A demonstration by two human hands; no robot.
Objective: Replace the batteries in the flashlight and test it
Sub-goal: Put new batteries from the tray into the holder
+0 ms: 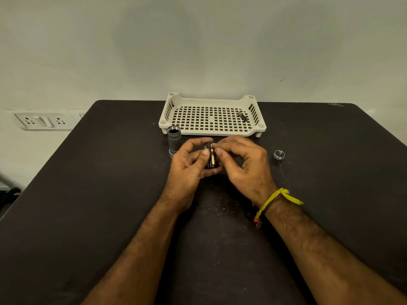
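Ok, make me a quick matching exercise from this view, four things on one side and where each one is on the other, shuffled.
Things:
1. flashlight body
2. tail cap
3. battery holder
4. loose battery

Places:
A. lying in the white tray
B. held between the left hand and right hand
C. standing upright by the tray's near left corner
D. on the table, right of the hands

Pairs: 1-C, 2-D, 3-B, 4-A

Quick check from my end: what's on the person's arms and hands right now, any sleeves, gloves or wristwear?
No sleeves or gloves: both forearms are bare up to the frame edge. The left hand and its wrist carry nothing. The right hand has a knotted yellow thread band at the wrist, alongside a darker reddish thread with an orange end. No rings visible.
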